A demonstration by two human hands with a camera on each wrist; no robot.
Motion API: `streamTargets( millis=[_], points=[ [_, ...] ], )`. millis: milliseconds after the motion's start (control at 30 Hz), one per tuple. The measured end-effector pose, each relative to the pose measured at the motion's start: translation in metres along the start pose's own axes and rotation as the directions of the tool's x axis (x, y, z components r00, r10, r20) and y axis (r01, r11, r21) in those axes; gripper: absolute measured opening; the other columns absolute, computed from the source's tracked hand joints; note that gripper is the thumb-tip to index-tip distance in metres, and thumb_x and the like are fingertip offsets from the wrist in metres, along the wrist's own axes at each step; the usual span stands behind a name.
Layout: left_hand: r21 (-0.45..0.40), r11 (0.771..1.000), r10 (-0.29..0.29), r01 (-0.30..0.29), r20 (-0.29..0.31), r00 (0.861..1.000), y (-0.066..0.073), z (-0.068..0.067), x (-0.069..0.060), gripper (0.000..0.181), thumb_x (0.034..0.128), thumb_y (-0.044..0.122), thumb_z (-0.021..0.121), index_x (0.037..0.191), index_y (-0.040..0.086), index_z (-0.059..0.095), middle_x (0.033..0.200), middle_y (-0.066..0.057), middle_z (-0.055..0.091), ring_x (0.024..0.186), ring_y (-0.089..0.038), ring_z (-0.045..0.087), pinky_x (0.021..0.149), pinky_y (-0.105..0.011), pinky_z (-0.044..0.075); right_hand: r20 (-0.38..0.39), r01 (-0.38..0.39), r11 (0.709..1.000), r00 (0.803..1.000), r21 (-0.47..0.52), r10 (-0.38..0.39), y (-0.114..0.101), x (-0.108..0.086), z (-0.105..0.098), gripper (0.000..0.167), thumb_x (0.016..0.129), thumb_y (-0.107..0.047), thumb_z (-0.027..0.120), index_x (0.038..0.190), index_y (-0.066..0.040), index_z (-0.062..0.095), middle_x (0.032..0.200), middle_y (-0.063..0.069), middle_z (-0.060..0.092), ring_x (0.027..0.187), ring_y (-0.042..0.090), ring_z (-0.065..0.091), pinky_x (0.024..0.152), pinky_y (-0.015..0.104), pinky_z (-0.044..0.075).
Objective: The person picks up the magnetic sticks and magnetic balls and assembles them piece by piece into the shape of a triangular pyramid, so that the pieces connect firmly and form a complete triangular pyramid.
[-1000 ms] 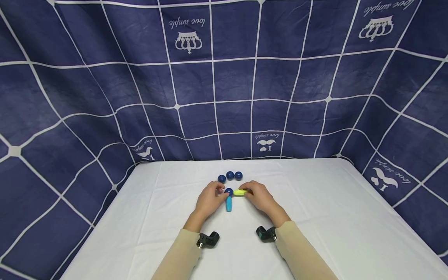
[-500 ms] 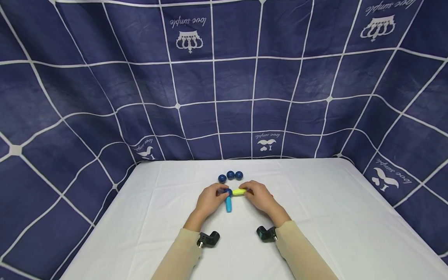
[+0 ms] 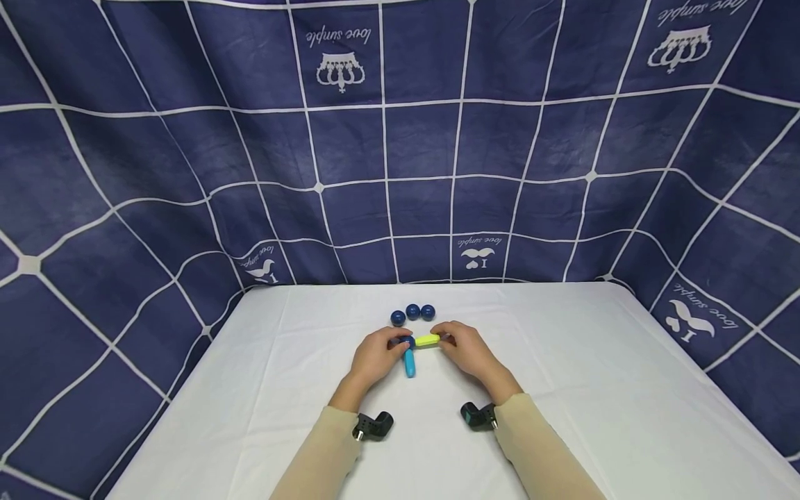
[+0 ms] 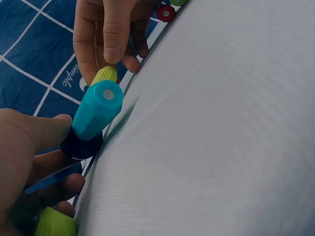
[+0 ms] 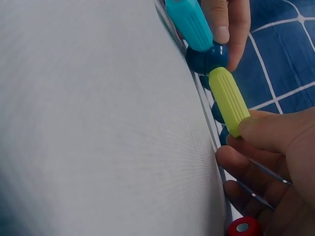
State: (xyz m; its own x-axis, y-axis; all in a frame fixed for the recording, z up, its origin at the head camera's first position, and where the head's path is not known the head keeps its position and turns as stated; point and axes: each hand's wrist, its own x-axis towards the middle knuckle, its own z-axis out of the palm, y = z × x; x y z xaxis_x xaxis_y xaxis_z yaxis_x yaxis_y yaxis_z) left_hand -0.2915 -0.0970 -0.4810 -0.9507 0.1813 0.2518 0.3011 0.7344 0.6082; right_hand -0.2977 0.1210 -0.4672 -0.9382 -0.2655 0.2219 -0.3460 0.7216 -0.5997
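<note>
In the head view, my left hand [image 3: 373, 356] pinches a dark blue magnetic ball [image 3: 409, 342] between thumb and fingers. A cyan magnetic stick [image 3: 410, 364] runs from that ball toward me; its grey end disc shows in the left wrist view. My right hand [image 3: 467, 351] pinches the far end of a yellow-green magnetic stick [image 5: 228, 98], thumb on top. The other end of this stick meets the ball, so the two sticks stand at an angle to each other. Fingers partly cover the ball.
Three loose dark blue balls [image 3: 412, 312] lie just beyond the hands on the white tablecloth [image 3: 562, 389]. A green stick [image 4: 55, 223] lies near my left fingers. A red piece with a grey end disc [image 5: 242, 227] sits under my right hand. A blue checked curtain [image 3: 419, 146] hangs behind.
The yellow-green stick has tilted slightly, its right end now farther from me, and my right hand has shifted a little with it. The left hand keeps its hold on the ball.
</note>
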Motion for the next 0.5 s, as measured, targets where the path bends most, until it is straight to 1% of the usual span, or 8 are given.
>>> streamTargets(
  millis=[133,333,400,500],
  points=[
    [-0.003,1.000,-0.017,0.017,0.003,1.000,0.0006,-0.0022,0.0001,0.024,0.0935,0.029,0.070,0.117,0.027,0.073,0.105,0.003,0.071,0.081,-0.010,0.057,0.074,-0.031,0.047,-0.005,-0.005,1.000,1.000,0.004,0.005,0.0010,0.0015,0.0015,0.024,0.092,-0.006,0.068,0.113,-0.017,0.072,0.109,0.001,0.071,0.091,0.013,0.062,0.085,0.035,0.053],
    [-0.021,0.999,-0.034,0.034,-0.012,0.999,0.0003,-0.0036,0.0006,0.023,0.0927,0.028,0.071,0.116,0.024,0.073,0.105,0.001,0.072,0.082,-0.011,0.059,0.075,-0.032,0.048,0.005,-0.004,1.000,1.000,0.017,0.004,0.0009,0.0031,0.0006,0.022,0.093,-0.008,0.068,0.112,-0.018,0.072,0.106,0.000,0.071,0.087,0.013,0.060,0.083,0.035,0.053],
    [-0.027,0.998,-0.049,0.048,-0.011,0.999,0.0001,-0.0024,0.0011,0.023,0.0923,0.029,0.072,0.115,0.025,0.073,0.103,0.002,0.071,0.082,-0.011,0.058,0.074,-0.031,0.047,0.006,-0.019,0.999,1.000,0.047,0.018,0.0016,0.0029,-0.0011,0.022,0.093,-0.010,0.068,0.114,-0.018,0.072,0.108,0.001,0.071,0.090,0.014,0.061,0.085,0.036,0.053],
    [-0.029,0.997,-0.065,0.065,-0.002,0.998,-0.0002,0.0001,0.0014,0.023,0.0919,0.030,0.072,0.115,0.025,0.073,0.101,0.003,0.071,0.080,-0.010,0.056,0.073,-0.030,0.046,-0.009,-0.055,0.992,0.998,0.117,0.056,0.0039,0.0025,-0.0047,0.023,0.094,-0.012,0.067,0.116,-0.017,0.071,0.113,0.003,0.071,0.096,0.017,0.064,0.090,0.039,0.053]
  ],
)
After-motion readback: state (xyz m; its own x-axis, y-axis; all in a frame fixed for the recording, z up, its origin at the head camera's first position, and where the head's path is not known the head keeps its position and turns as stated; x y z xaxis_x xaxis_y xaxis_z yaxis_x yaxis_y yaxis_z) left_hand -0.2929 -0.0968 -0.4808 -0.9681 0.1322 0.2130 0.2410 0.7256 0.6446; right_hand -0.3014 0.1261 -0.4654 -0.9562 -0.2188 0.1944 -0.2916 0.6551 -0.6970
